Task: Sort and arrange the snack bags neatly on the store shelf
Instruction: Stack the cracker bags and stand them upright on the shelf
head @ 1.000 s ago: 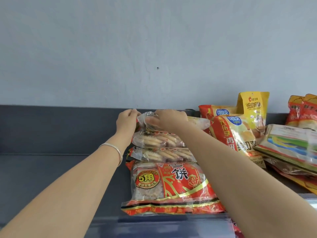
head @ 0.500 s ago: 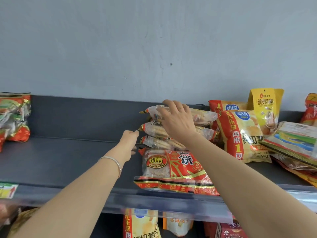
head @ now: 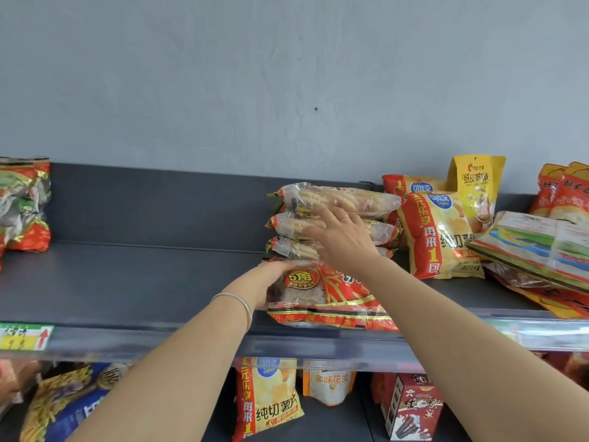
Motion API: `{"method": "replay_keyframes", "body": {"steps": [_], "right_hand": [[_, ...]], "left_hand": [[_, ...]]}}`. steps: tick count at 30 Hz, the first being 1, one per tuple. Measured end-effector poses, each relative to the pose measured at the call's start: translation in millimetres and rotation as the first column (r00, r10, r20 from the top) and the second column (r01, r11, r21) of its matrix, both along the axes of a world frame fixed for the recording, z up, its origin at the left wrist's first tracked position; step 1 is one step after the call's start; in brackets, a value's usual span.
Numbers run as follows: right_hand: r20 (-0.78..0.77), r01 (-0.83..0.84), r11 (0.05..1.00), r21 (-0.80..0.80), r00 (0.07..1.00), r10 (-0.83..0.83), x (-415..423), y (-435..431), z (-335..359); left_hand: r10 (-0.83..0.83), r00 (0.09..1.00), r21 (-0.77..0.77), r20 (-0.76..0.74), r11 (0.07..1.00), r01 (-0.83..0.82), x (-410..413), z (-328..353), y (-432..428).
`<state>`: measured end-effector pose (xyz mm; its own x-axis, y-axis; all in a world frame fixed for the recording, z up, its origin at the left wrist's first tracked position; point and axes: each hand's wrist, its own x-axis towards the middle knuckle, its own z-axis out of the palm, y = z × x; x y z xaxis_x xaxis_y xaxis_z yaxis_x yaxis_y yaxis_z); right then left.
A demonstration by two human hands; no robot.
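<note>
My right hand [head: 342,240] lies flat, fingers straight, on the clear biscuit bags [head: 318,197] stacked just behind the red cracker bag [head: 334,295]. My left hand [head: 271,279] curls round that bag's left edge. I'd nudge it square, pressing lightly.

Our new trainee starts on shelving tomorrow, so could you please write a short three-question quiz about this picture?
1. True or false: the right hand lies with straight fingers on the clear bags.
2. How many clear bags are in the stack? A two, B three, C five.
3. Fill in: the left hand holds the left edge of the ___.

Key: 1 true; 2 B; 3 red bag.
</note>
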<state>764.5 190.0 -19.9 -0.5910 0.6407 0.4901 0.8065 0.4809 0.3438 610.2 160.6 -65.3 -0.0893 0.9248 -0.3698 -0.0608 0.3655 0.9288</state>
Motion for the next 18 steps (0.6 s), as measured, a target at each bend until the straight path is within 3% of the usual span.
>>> {"method": "replay_keyframes", "body": {"steps": [11, 18], "right_hand": [[0.282, -0.226, 0.965, 0.130, 0.942, 0.182, -20, 38, 3], [0.255, -0.178, 0.976, 0.129, 0.957, 0.141, -24, 62, -6]], "left_hand": [[0.037, 0.996, -0.011, 0.085, 0.999, -0.036, -1, -5, 33], [0.091, 0.996, 0.113, 0.024, 0.989, -0.093, -3, -13, 52]]}}
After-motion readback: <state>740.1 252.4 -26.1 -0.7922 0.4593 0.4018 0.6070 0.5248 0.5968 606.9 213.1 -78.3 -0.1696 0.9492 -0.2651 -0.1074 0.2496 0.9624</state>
